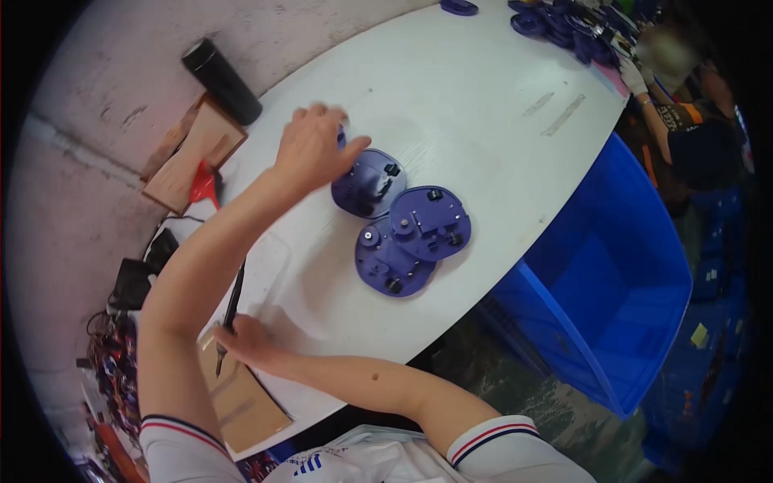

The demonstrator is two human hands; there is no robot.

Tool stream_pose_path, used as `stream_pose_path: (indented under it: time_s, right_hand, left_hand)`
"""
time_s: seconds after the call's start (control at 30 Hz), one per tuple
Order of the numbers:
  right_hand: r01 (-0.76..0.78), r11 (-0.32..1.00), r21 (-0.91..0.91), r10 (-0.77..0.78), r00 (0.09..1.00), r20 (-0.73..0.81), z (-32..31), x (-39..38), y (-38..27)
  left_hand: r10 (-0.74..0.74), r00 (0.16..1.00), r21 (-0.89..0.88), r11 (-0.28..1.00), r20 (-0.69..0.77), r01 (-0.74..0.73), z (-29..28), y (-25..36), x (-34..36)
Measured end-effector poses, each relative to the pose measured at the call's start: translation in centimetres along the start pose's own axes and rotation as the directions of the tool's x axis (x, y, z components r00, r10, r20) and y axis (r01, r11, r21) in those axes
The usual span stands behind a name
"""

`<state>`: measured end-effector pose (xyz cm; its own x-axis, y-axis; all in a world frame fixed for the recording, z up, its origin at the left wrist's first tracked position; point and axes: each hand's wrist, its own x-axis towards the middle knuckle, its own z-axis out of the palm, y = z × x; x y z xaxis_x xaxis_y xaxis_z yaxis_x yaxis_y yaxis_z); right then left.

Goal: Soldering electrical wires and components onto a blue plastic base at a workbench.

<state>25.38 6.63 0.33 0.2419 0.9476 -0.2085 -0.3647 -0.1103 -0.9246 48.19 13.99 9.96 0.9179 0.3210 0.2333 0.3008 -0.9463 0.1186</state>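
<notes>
My left hand [314, 146] reaches over the table, slightly blurred, its thumb spread away from the fingers. A small bit of a purple part [341, 136] shows beside its fingers; the rest is hidden behind the hand. Just below lie three rounded purple housings with small parts fitted in them: one nearest that hand [366, 189], one at the right [439, 219] overlapping a lower one [386, 266]. Close to my body, my right hand [248, 341] is closed around a slim black pen-shaped tool [232, 310], its thin tip pointing down over a brown cardboard sheet [250, 406].
A black bottle [221, 80] and a wooden board [193, 157] are by the wall, with a red tool [206, 185] nearby. Beyond the table's right edge is a blue bin [580, 306]. Purple parts [555, 24] are heaped at the far right, near another person's gloved hand [633, 76].
</notes>
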Motion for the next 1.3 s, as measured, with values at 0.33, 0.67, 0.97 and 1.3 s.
stream_pose_path:
  time_s: [0.33,0.67,0.97,1.3]
  right_hand:
    - [0.216,0.976,0.030,-0.212,0.973,-0.093,1.2,2.1,3.3]
    - [0.684,0.655,-0.321,-0.664,0.724,0.189,-0.7,1.5,4.4]
    - [0.065,0.997,0.036,-0.063,0.996,-0.064,-0.7,0.0,1.3]
    - [-0.002,0.962,0.274,0.002,1.000,-0.002,-1.6,2.4,-1.6]
  left_hand:
    - [-0.371,0.903,0.263,0.913,0.217,0.312,1.5,-2.1,-1.4]
    - [0.072,0.958,-0.125,0.991,0.279,-0.038,2.8,15.1,-6.3]
    - [0.160,0.980,-0.411,0.891,-0.116,-0.193,-4.3,15.0,-17.8]
    - [-0.675,0.656,-0.083,0.716,-0.339,0.693,-6.5,-1.4,-43.9]
